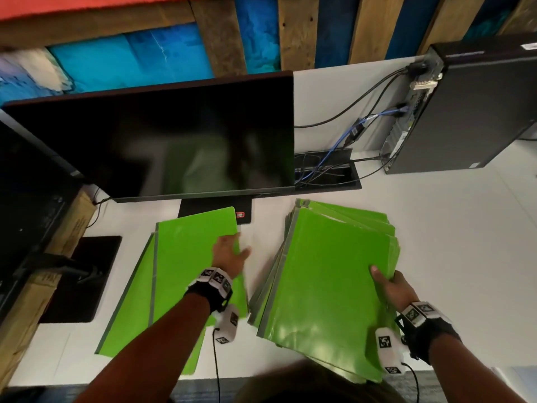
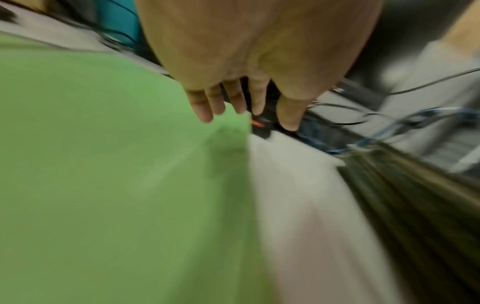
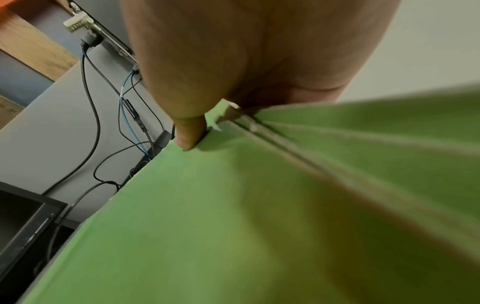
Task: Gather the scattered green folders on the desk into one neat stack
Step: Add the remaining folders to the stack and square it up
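A fanned stack of several green folders (image 1: 328, 271) lies on the white desk at the right; my right hand (image 1: 389, 286) grips its right edge, thumb on top, the other fingers hidden beneath. The right wrist view shows the thumb (image 3: 189, 131) pressed on the top folder (image 3: 233, 216). On the left lie two or three overlapping green folders (image 1: 180, 263). My left hand (image 1: 229, 251) hovers over the right edge of the top one, fingers straight and spread. The blurred left wrist view shows those fingers (image 2: 207, 107) above the folder (image 2: 116, 164), holding nothing.
A dark monitor (image 1: 174, 138) stands right behind the folders on its black base (image 1: 215, 209). A second monitor (image 1: 26, 181) and a cardboard box (image 1: 35, 286) sit at the left. A black computer (image 1: 465, 112) with cables (image 1: 348, 135) stands at the back right. The white desk (image 1: 450, 228) continues to the right.
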`<action>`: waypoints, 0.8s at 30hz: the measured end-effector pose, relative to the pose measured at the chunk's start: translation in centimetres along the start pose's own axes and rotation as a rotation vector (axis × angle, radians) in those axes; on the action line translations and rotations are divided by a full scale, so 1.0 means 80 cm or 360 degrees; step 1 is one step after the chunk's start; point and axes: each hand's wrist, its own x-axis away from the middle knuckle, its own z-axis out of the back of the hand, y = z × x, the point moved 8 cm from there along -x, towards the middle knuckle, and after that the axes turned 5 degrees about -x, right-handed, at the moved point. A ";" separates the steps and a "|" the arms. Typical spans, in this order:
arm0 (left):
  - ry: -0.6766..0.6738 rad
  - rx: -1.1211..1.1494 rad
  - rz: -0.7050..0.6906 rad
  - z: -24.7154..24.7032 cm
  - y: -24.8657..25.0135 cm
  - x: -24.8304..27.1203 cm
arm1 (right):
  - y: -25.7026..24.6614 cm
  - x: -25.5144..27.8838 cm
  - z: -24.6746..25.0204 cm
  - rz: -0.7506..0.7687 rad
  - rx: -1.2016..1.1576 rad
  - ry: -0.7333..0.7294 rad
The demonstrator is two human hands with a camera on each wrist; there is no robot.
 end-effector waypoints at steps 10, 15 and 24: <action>0.0145 -0.0210 0.1298 0.082 -0.282 0.081 | -0.002 -0.019 -0.053 -0.0077 0.0022 -0.0034; 0.0012 -0.0112 0.1068 0.068 -0.281 0.060 | -0.018 -0.025 -0.072 -0.0087 0.0120 -0.0055; -0.0086 -0.0170 0.0951 0.108 -0.292 0.041 | -0.020 -0.037 -0.073 -0.0127 0.0238 -0.0028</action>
